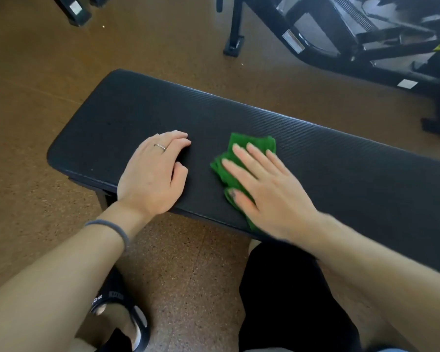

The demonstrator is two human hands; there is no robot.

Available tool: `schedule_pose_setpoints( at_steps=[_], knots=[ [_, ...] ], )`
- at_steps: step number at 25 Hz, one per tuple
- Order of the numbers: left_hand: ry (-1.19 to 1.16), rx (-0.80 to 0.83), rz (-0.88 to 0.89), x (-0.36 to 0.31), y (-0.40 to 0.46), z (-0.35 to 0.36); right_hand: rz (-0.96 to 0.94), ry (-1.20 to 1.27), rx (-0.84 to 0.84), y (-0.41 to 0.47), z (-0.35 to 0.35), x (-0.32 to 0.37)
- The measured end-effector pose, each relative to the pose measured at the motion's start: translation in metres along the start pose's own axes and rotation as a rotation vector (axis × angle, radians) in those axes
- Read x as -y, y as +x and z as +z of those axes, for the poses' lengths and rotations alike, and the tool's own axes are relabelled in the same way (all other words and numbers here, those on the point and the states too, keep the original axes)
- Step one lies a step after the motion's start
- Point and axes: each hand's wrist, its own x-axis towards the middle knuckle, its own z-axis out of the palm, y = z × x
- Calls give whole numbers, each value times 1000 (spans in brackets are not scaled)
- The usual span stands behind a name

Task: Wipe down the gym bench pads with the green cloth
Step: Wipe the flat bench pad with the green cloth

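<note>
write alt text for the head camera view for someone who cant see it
A person's right hand presses a crumpled green cloth flat on a black padded gym bench, while the left hand, wearing a ring, rests on the pad beside it. The bench stands on a brown speckled floor, with black gym equipment behind.

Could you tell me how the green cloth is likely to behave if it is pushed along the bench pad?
The green cloth lies crumpled, so it is probably floppy and may bunch. The right hand pressed flat on it should carry it along. The bench pad looks ribbed, so it may drag slightly.
</note>
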Motion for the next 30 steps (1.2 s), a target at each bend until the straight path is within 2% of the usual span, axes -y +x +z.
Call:
schedule_pose_setpoints(
  at_steps=[3,5,8,10,13,17,20,23,26,30],
  knots=[
    [5,10,-7,-1,1,0,190,28,12,86,-3,-14],
    [-1,6,-3,-3,1,0,268,43,-3,88,2,-9],
    [-7,0,-9,-2,-1,1,172,20,-92,16,9,38],
    [-13,-4,-16,-3,-1,1,63,68,-60,-10,6,45],
    [-19,1,-30,-2,0,1,10,48,-37,35,5,16],
    [-15,13,-46,-7,-3,-1,294,61,-6,88,-2,-69],
    [-15,3,-52,-6,-3,-1,459,77,-55,29,-13,-121],
    [2,12,-61,-7,-1,-1,544,51,-19,-26,-16,-111],
    [24,29,-64,-7,1,-1,478,-27,19,18,-9,-93],
    [37,40,-88,-9,0,-2,353,21,17,85,-5,-82]
  ],
)
